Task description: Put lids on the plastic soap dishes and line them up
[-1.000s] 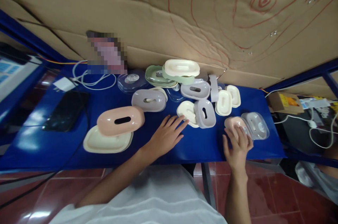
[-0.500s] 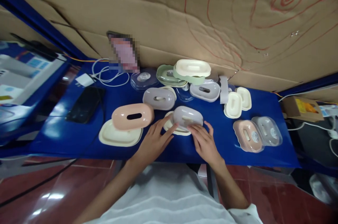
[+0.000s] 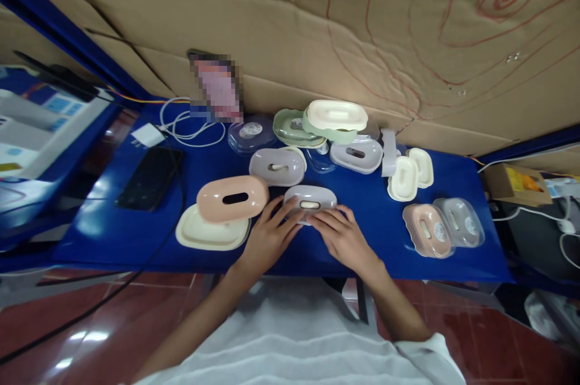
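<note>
Blue bench, cardboard behind: slotted lavender cover between my left hand and right hand, fingers laid over its near side, seemingly steadying it from both ends, though whether either pinches it I cannot tell, peach cover beside my left.

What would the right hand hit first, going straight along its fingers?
The lavender slotted piece: the right hand looks to be at its near right side, though depth makes contact uncertain.
</note>
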Available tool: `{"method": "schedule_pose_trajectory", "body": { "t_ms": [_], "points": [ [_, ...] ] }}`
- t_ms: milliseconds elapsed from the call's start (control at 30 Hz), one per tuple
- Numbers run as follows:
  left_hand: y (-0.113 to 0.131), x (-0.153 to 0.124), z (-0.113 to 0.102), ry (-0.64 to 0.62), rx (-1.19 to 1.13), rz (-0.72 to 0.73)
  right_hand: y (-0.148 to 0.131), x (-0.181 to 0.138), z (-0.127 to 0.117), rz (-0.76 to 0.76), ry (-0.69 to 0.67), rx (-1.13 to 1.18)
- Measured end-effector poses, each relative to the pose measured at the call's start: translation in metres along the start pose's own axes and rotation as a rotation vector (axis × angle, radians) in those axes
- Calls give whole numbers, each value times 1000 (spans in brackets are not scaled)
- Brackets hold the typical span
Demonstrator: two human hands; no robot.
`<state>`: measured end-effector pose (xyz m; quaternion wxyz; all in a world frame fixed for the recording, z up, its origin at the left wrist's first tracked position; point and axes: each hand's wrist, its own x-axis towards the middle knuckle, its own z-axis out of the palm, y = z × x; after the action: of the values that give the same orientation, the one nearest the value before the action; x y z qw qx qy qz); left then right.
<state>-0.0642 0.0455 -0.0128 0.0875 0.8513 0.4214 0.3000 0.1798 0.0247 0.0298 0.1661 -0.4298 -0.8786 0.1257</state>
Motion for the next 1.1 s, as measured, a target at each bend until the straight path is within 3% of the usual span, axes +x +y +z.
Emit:
{"method": "schedule_pose_trajectory", "body": {
  "t_ms": [167,367,600,733,833,933,1100],
  "points": [
    [1,1,1,26,15,14,38,40,-13,48,65,114],
    [3,1,-3,26,-32,-5,73,75,-6,209,56,15],
    [1,1,-9,-10,-152,64,72,27,-2,289,188,-149],
    [1,2,-11,-65,-221,65,75,-2,-2,293,258,-79],
    [0,1,-10,-71,-239,25,65,-18,-10,282,316,52],
    [-1,-1,-7,-61,-260,-55,38,-29,-15,251,311,120],
    [-2,-3,-3,-50,-260,-70,-13,-35,3,177,221,3]
  ]
}}
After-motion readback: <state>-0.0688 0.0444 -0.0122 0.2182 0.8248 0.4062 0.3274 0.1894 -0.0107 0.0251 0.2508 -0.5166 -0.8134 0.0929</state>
